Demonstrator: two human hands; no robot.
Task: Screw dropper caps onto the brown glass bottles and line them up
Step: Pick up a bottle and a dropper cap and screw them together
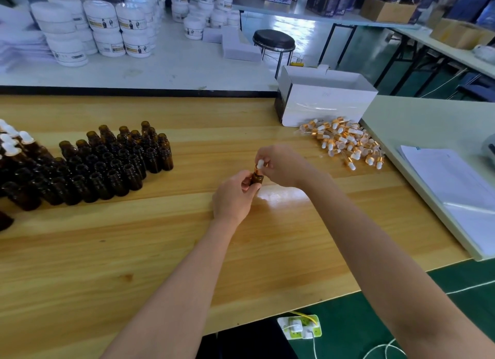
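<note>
Over the table (160, 238) | left hand (233, 198) grips half-hidden bottle (257, 178) | right hand (281, 165) pinches dropper cap (259, 163)

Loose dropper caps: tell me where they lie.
Head view: the loose dropper caps sit heaped on the wooden table, right of the right hand, just in front of the white box.

The brown bottle (257, 179) was largely hidden by the fingers of the left hand (233, 198), and the dropper cap (259, 163) was partly covered by the right hand (282, 167). The capped bottles (12, 143) were cut off by the left edge. Labels on the white jars (103, 23) were blurred beyond reading.
</note>
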